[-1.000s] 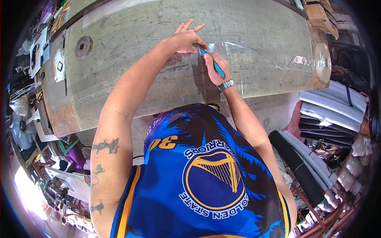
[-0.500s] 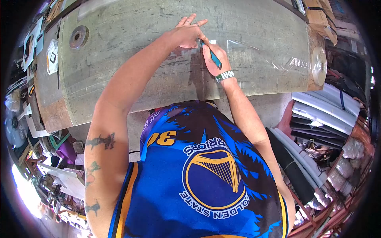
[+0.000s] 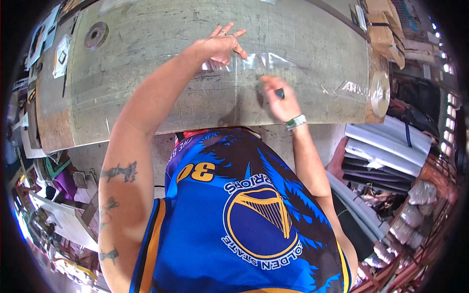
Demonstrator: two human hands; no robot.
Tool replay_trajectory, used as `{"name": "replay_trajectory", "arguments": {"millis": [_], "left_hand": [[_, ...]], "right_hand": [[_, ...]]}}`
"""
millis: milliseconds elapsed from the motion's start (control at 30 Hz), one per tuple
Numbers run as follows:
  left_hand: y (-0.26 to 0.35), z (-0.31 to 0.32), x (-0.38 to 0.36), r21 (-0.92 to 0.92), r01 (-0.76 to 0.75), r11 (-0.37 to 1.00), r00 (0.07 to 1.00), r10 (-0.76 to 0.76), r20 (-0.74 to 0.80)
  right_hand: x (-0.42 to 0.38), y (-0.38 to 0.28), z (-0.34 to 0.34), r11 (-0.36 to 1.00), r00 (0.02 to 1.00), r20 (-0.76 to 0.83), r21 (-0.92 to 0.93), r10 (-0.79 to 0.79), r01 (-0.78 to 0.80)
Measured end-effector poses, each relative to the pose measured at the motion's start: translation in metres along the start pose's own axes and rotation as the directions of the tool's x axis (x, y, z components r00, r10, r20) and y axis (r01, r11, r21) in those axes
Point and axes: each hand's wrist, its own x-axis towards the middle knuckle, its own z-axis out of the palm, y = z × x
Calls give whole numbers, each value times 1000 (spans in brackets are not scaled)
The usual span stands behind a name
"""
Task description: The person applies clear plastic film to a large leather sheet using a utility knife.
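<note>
My left hand (image 3: 222,47) lies with fingers spread on a strip of clear plastic film (image 3: 268,60), pressing it to the worktable (image 3: 161,105). In my right hand (image 3: 284,101), slightly blurred, the fingers are wrapped round a teal cutter knife (image 3: 280,93). Only its dark end shows; the blade is hidden. This hand is above the table near its front edge, apart from the left hand and the film. The film stretches rightward towards a clear roll (image 3: 380,93) at the table's right end.
A grey disc with a centre hole (image 3: 96,35) lies at the table's far left, near a small clear packet (image 3: 62,56). Brown cardboard (image 3: 385,29) sits at the far right corner. Rolled sheets (image 3: 386,149) are stacked below the right end.
My right hand has drawn back with the cutter knife, towards me and to the right, away from my left fingertips. My left hand still presses the film. The whole view has shifted slightly.
</note>
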Motion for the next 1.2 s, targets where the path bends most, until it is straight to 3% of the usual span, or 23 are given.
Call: {"name": "replay_trajectory", "arguments": {"millis": [67, 133, 167, 267, 333, 367, 400, 467, 533, 600, 700, 800, 900, 1000, 1133, 1200], "left_hand": [[0, 3, -1, 16, 9, 1000, 1000, -10, 18], [11, -3, -10, 64, 14, 998, 999, -16, 39], [14, -3, -11, 82, 21, 996, 999, -24, 39], [17, 6, -13, 130, -1, 992, 1000, 1, 2], [11, 16, -19, 147, -36, 988, 998, 42, -36], [8, 24, -29, 144, -57, 988, 984, 80, -158], [12, 34, -42, 112, 20, 994, 953, 15, -304], [28, 54, -69, 28, 147, 989, 814, -105, -571], [37, 74, -92, -39, 256, 966, 702, -214, -679], [51, 77, -109, -28, 356, 934, 724, -295, -623], [46, 86, -114, -91, 317, 944, 719, -302, -626], [46, 75, -119, -119, 250, 961, 745, -269, -610], [55, 59, -120, -397, 15, 918, 776, -261, -574], [51, 28, -120, -442, 30, 896, 836, -265, -481], [9, -17, -141, -564, 28, 825, 905, -260, -336], [-29, -39, -165, -583, 100, 806, 939, -271, -213]], "right_hand": [[19, 23, -32, 985, 979, -113, 43, 168, -165], [45, 41, -45, 920, 950, -218, -275, 222, -278], [57, 52, -44, 903, 942, -176, -280, 286, -326], [72, 118, -17, 939, 978, -193, -313, 82, -141], [65, 121, -6, 937, 975, -133, -282, 176, -208], [60, 118, -4, 941, 977, -125, -271, 173, -201], [55, 117, -2, 946, 979, -116, -260, 169, -194], [46, 117, -4, 950, 991, -78, -285, 109, -127], [43, 113, -6, 938, 995, -88, -337, 51, -78], [40, 102, -5, 908, 992, -127, -417, -6, -48], [43, 75, -2, 937, 970, -174, -333, -170, 105], [51, 48, 15, 955, 957, 16, -66, -288, 289], [59, 13, 37, 937, 958, 128, 276, -257, 214], [78, 1, 45, 867, 884, 458, 474, -96, -152], [120, 3, 34, 864, 909, 411, 479, -66, -154], [150, 11, 14, 855, 949, 308, 473, 66, -213]]}}
